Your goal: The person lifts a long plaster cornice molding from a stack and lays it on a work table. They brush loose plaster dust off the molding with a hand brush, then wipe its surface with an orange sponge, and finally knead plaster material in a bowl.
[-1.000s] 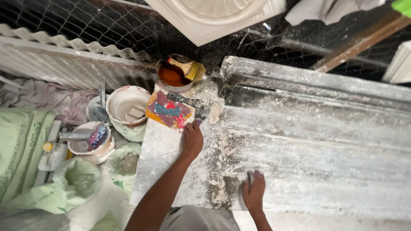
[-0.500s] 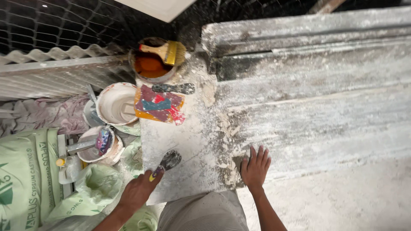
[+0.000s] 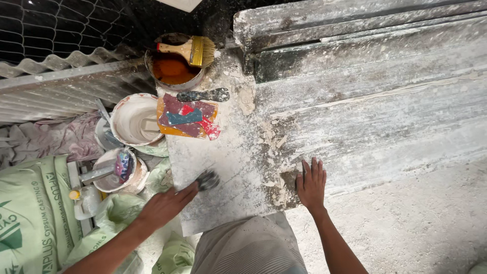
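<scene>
- The left hand [image 3: 165, 205] is closed around a small dark, plaster-caked tool [image 3: 207, 179] whose rounded end rests on the dusty white slab [image 3: 223, 162] near its front edge; what kind of tool it is cannot be told
- The right hand [image 3: 311, 185] lies released, flat, fingers spread, on the slab's crumbled right edge, against the grey moulded lengths [image 3: 375, 96]
- Farther up the slab lie a paint-smeared orange pad [image 3: 186, 118] and a dark putty knife [image 3: 203, 95]; beyond them a tin of brown liquid [image 3: 172, 71] carries a wide brush [image 3: 190, 49] across its rim
- Left of the slab stand two white-crusted bowls [image 3: 133, 120], the nearer one [image 3: 114, 170] holding a scraper; a green sack [image 3: 28, 218] lies beside them
</scene>
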{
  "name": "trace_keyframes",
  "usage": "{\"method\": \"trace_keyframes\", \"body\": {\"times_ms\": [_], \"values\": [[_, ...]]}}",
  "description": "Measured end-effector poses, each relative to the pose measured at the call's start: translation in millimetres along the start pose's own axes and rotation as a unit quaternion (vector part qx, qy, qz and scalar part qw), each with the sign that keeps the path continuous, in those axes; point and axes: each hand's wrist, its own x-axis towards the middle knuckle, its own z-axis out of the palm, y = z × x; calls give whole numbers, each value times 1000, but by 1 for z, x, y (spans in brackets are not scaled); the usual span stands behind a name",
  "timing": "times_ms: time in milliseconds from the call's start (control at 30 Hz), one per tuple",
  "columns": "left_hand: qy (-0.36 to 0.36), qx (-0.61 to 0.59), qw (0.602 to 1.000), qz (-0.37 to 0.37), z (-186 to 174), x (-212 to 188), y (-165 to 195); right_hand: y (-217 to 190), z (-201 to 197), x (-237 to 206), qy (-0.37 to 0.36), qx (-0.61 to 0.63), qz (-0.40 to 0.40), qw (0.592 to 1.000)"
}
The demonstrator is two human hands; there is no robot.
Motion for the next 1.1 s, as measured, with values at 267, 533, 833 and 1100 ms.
{"method": "trace_keyframes", "body": {"times_ms": [267,533,833,1100], "values": [[46,-62,995,-62,27,105,49,1,11,-2,30,-39,-21,999],[59,-22,998,-13,4,27,-6,-9,3,-7,43,-42,-16,998],[-49,-30,997,-41,15,101,-7,-14,3,-3,26,-54,4,998],[81,-20,997,-9,-7,64,-27,-21,-3,-4,36,-51,23,998]]}}
